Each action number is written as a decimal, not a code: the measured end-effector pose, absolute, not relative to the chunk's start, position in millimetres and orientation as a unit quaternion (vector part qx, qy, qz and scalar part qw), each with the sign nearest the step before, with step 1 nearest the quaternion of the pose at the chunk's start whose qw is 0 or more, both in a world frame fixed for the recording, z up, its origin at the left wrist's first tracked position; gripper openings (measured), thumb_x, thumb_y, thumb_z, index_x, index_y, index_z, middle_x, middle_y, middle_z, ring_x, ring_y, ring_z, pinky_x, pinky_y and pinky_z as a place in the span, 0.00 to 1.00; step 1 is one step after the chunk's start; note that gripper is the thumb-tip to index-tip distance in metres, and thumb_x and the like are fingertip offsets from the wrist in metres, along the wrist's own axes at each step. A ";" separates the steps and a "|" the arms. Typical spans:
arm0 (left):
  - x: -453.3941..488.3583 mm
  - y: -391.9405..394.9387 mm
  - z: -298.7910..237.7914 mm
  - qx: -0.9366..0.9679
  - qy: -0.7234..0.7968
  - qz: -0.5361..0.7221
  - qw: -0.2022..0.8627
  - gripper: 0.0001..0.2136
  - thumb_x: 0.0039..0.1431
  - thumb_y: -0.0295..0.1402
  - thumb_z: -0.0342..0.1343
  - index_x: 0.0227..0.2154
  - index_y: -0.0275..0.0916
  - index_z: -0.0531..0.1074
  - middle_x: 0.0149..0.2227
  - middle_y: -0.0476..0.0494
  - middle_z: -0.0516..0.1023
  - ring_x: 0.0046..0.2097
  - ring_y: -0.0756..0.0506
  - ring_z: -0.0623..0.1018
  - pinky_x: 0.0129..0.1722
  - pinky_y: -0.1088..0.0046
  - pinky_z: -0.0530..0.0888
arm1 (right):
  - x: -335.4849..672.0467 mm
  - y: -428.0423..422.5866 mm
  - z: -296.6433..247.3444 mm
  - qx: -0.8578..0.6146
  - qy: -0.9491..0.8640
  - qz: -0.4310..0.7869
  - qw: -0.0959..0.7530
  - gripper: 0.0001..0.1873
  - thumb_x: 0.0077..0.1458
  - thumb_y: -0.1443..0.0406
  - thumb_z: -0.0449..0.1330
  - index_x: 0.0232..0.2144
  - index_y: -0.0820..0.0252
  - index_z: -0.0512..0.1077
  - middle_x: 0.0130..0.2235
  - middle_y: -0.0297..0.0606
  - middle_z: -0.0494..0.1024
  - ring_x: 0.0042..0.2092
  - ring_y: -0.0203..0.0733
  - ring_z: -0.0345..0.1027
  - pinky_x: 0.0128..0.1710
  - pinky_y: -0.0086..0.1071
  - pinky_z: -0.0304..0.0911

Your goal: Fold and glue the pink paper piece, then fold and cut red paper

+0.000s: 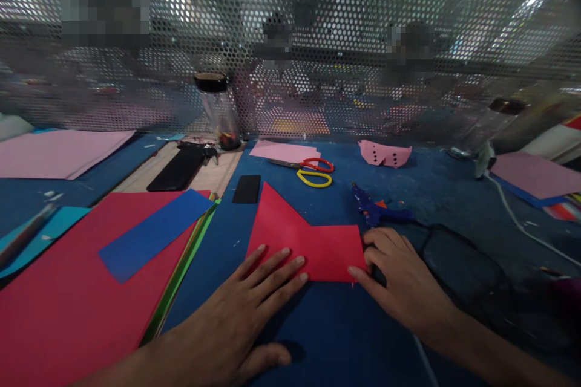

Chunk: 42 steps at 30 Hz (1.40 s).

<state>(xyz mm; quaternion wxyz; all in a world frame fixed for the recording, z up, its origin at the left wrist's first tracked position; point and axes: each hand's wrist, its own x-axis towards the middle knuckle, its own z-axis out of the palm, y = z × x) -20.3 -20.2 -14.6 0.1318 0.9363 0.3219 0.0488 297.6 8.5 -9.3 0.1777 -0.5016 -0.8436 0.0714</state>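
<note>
A folded piece of red paper [318, 248] lies on the blue tabletop in front of me, with a pointed flap rising at its left. My left hand [258, 302] rests flat on its lower left part, fingers spread and thumb apart on the table. At the paper's right edge, my right hand [394, 266] pinches the side between thumb and curled fingers. Just beyond that hand lies a blue glue gun [372, 208] with a dark cord. Scissors [313, 170] with red and yellow handles and a small black card [247, 188] lie behind the paper.
Red sheets [91, 278] with a blue strip [154, 233] on top lie at left. Behind them are a black phone [177, 167] and a glass jar [220, 112]. A pink cutout [385, 154] stands before the perforated metal screen [295, 91]. Pink sheets [535, 172] lie at right.
</note>
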 end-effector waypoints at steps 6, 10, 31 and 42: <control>-20.9 -19.1 -13.4 0.937 0.319 0.048 0.131 0.40 0.67 0.55 0.50 0.73 0.47 0.37 0.75 0.47 0.45 0.74 0.37 0.48 0.73 0.52 0.43 | 298.2 8.5 -10.6 -0.502 -0.844 0.072 0.176 0.13 0.62 0.64 0.62 0.25 0.58 0.68 0.43 0.40 0.73 0.49 0.50 0.65 0.47 0.46 0.60; -21.1 -19.5 -13.9 0.937 0.324 0.045 0.125 0.40 0.67 0.55 0.49 0.73 0.48 0.37 0.75 0.48 0.45 0.74 0.38 0.47 0.73 0.52 0.43 | 297.9 8.4 -10.4 -0.502 -0.843 0.074 0.178 0.13 0.62 0.64 0.62 0.25 0.58 0.67 0.43 0.40 0.73 0.49 0.50 0.65 0.47 0.46 0.60; -20.3 -19.0 -13.8 0.941 0.318 0.045 0.106 0.39 0.68 0.54 0.49 0.73 0.48 0.38 0.74 0.48 0.46 0.74 0.38 0.49 0.73 0.53 0.44 | 295.7 6.9 -6.2 -0.502 -0.842 0.083 0.181 0.12 0.60 0.67 0.63 0.25 0.58 0.67 0.42 0.39 0.73 0.48 0.49 0.65 0.46 0.45 0.61; -20.2 -18.7 -14.9 0.941 0.317 0.051 0.104 0.39 0.67 0.54 0.50 0.73 0.48 0.39 0.74 0.48 0.48 0.74 0.38 0.50 0.73 0.53 0.44 | 295.4 6.1 -5.0 -0.503 -0.844 0.073 0.172 0.10 0.59 0.68 0.63 0.27 0.58 0.67 0.42 0.39 0.73 0.48 0.50 0.66 0.47 0.47 0.61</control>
